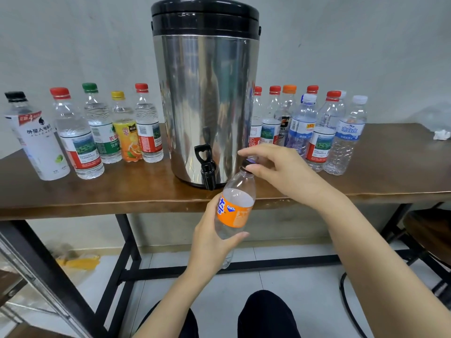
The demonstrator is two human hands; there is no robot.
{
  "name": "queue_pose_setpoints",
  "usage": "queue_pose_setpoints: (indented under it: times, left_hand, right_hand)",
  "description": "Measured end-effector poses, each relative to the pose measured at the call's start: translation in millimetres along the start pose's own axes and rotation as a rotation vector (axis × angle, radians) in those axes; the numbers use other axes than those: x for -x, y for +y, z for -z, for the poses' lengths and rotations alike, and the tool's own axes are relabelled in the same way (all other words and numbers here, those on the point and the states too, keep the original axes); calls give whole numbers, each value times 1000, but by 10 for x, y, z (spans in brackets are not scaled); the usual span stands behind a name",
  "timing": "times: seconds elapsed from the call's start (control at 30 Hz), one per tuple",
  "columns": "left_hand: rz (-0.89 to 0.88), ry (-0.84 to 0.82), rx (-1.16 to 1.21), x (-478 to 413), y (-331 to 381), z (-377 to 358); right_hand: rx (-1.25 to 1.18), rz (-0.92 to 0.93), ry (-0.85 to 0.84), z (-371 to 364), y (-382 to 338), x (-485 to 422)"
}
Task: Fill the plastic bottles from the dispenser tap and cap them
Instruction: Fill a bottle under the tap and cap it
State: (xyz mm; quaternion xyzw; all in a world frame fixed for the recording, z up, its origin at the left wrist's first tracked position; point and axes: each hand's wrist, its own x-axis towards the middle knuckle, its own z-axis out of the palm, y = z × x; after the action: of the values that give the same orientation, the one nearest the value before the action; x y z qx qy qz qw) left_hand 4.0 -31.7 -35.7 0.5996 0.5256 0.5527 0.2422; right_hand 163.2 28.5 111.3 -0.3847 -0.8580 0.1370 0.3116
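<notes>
Break rm/canteen corner (steel dispenser [205, 98], wood table [122, 191]).

Wooden table [122, 191], dispenser [205, 106], capped bottles [80, 132], perhaps tissue [441, 135]

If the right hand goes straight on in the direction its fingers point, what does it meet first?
Probably the black tap on the dispenser. The right hand, pinching a bottle cap, points left at it, though depth is unclear.
</notes>
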Motion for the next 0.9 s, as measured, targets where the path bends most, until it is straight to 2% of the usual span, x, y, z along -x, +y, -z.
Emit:
queue_pose_setpoints:
  times: [0.17,0.33,0.47,0.6,0.77,0.9]
  left_hand:
    - [-5,-5,0,5,-11,-12]
    - [-3,0,-1,17,-46,-24]
    - [2,-7,-7,29,-53,-35]
    - [13,1,8,34,-80,-45]
    - [31,-26,2,43,-114,-58]
    - [68,-58,42,56,-122,-71]
  right_hand:
    - [-47,-42,72,-53,20,-3]
    - [-144,-79,-9,-18,19,20]
    - [-164,-126,32,-40,35,8]
    - [-236,-110,-31,-17,61,12]
    - [-221,-160,43,-66,102,-2]
    - [-274,-129,-12,-77,130,-17]
